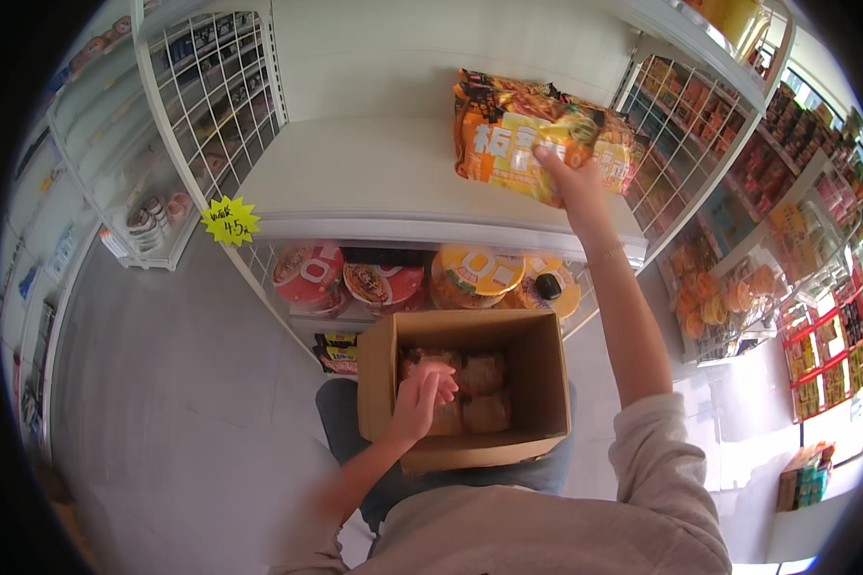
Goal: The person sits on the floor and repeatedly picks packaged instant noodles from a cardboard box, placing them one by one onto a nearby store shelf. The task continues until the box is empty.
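Note:
My right hand (577, 178) grips an orange and yellow plastic food packet (500, 144) at its right part, thumb on the front. That packet stands on the right side of a white metal shelf (352, 169). Another similar packet (615, 154) is beside it, partly behind my hand. Over the cardboard box (475, 454) on my lap, my left hand (421, 402) hangs with loosely curled fingers and nothing visible in it. Several wrapped packets (486, 413) lie at the bottom of the box, some hidden by that hand.
Red noodle tubs (309, 277) and yellow noodle tubs (478, 277) fill the shelf below. A small black object (548, 286) rests on one lid. White wire side panels (212, 100) bound the shelf. A yellow price tag (231, 221) sticks out at the left post.

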